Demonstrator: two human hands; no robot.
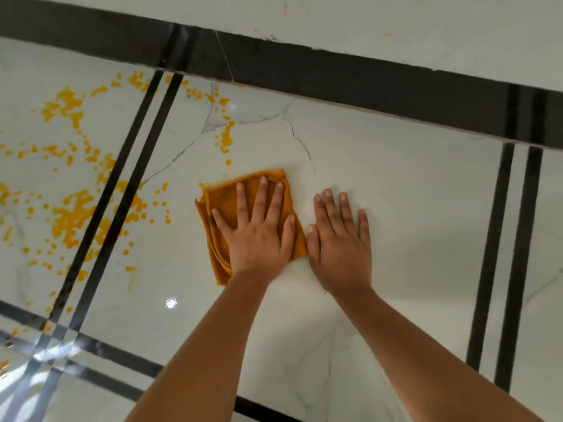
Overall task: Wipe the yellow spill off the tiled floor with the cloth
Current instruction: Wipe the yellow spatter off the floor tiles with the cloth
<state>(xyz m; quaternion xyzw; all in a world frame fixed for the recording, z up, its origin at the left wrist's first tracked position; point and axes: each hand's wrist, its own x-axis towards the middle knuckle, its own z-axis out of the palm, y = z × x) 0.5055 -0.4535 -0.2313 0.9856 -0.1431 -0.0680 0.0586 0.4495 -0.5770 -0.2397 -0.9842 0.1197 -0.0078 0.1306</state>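
A folded orange cloth (224, 198) lies flat on the white marbled floor tile (402, 208). My left hand (259, 236) presses down on the cloth, palm flat and fingers spread. My right hand (341, 245) rests flat on the bare tile just right of the cloth, holding nothing. The yellow spill (71, 217) is spattered in blobs and drops over the tiles to the left, across the two black inlay strips (122, 190). More yellow drops (226, 138) sit just beyond the cloth's far edge. The tile under and right of my hands looks free of yellow.
A dark skirting band (365, 83) runs along the foot of a pale wall (396, 28) at the far side. Another pair of black strips (505, 239) crosses the floor at the right. The tile shows thin grey crack-like veins (298, 138).
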